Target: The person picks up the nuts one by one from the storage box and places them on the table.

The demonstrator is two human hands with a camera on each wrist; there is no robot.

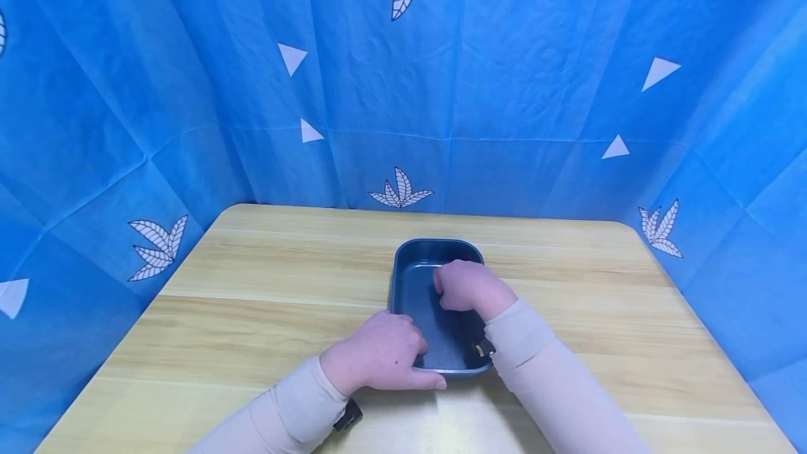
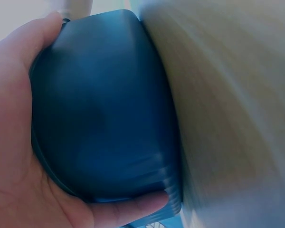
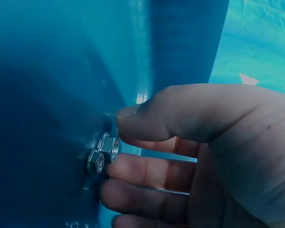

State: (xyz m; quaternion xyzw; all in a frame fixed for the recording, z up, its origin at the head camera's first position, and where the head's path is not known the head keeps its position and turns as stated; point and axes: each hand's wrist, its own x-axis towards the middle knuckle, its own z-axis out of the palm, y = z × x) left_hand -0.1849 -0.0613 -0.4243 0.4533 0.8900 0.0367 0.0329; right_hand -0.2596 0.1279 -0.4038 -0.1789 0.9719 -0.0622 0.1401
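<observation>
A deep dark blue rectangular tray point(image 1: 435, 314) stands on the table. My left hand point(image 1: 387, 352) grips its near left corner, with the thumb along the near rim and the fingers over the left side. In the left wrist view that hand point(image 2: 19, 118) spreads round the tray's outer wall point(image 2: 104, 104). My right hand point(image 1: 469, 289) reaches down inside the tray, its fingers loosely bent. Seen from the right wrist, two small silver hex nuts point(image 3: 95, 162) lie side by side on the tray floor. The right hand's thumb and fingertips point(image 3: 126, 167) are right at them.
The tray stands on a light wood-grain table point(image 1: 284, 279) with rounded far corners. Blue cloth point(image 1: 536, 90) printed with white leaves and triangles hangs behind the table and at both sides. A small black strap piece point(image 1: 348, 415) shows at the left cuff.
</observation>
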